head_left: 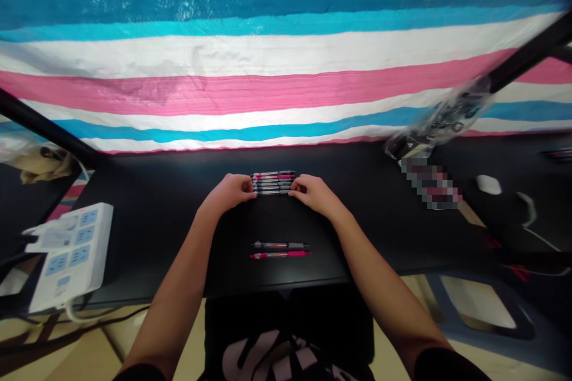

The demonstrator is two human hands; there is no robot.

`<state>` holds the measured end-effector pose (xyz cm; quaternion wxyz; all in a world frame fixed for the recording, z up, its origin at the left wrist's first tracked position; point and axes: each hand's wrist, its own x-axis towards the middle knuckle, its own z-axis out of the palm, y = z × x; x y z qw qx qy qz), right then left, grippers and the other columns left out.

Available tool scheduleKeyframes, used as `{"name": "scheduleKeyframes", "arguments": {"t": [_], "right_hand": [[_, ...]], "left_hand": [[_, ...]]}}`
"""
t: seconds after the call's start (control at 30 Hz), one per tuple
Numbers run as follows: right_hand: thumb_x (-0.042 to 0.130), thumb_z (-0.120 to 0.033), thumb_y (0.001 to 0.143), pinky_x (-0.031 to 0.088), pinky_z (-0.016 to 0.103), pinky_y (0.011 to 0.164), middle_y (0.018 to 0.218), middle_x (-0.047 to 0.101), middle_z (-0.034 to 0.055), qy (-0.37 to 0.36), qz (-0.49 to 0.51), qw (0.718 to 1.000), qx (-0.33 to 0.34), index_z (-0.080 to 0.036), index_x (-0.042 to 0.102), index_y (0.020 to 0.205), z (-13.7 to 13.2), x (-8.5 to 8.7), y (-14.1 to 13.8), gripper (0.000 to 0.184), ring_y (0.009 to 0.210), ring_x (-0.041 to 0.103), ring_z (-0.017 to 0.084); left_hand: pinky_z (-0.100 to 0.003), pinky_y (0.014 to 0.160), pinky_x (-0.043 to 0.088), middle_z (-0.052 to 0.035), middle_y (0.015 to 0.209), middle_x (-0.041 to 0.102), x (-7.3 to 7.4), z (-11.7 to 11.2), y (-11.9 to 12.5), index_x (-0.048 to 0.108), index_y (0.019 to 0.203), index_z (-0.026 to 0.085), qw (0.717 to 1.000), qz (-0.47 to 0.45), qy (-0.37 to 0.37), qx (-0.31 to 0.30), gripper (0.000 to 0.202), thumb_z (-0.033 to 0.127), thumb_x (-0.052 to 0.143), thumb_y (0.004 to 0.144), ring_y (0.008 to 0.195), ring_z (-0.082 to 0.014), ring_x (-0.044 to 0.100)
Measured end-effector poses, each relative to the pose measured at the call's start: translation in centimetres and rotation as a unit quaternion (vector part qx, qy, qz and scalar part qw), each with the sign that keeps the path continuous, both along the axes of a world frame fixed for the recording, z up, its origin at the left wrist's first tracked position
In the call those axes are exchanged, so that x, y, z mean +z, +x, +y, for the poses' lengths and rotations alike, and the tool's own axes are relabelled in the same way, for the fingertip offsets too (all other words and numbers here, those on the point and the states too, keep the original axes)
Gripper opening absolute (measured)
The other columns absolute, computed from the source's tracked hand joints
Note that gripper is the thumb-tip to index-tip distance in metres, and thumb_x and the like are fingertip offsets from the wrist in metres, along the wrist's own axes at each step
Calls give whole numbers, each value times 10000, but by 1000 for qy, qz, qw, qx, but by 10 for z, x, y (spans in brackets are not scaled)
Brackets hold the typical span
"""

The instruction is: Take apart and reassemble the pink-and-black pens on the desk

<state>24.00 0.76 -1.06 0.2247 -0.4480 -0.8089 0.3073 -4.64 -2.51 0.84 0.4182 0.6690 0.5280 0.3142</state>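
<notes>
Several pens (273,183) lie side by side in a compact row on the black table, mostly black and clear with a pink one among them. My left hand (233,191) grips the row's left ends, thumb and fingers curled around them. At the opposite ends, my right hand (313,193) holds the row in the same way, its fingertips bent in. The pen tips under my fingers are hidden. Closer to me, apart from the row, lie a black-and-grey pen (280,245) and a pink pen (280,255), roughly parallel to each other.
A white power strip (96,250) with plugs sits at the table's left edge. To the right are a clear plastic bag (451,116), a blurred-out item (431,184) and a white mouse (488,184). A striped sheet (277,92) hangs behind the table (170,238).
</notes>
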Motion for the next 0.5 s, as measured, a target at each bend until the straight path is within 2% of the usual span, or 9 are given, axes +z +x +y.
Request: {"name": "scheduleKeyframes", "arguments": {"t": [0.2, 0.3, 0.5], "right_hand": [[728, -217, 853, 398, 289, 667, 793, 606, 10, -13, -30, 999, -3, -186, 654, 783, 0, 1, 0, 106, 708, 546, 157], [713, -215, 861, 394, 291, 665, 783, 601, 5, -23, -22, 999, -6, -190, 640, 800, -1, 3, 0, 98, 706, 542, 160], [686, -208, 873, 389, 287, 659, 774, 585, 1, -24, -5, 1000, 4, -193, 617, 798, -2, 3, -2, 104, 696, 533, 158]], "left_hand": [[-286, 665, 433, -9, 718, 698, 13, -2, 5, 707, 746, 194, 978, 204, -36, -10, 101, 280, 755, 765, 688, -172, 614], [-291, 683, 449, -18, 758, 714, 16, -3, 6, 706, 777, 196, 973, 226, -34, -15, 105, 296, 732, 789, 719, -174, 631], [-294, 657, 429, -17, 733, 694, 16, -3, 8, 664, 726, 194, 968, 248, -23, -10, 123, 275, 725, 795, 696, -173, 617]]}}
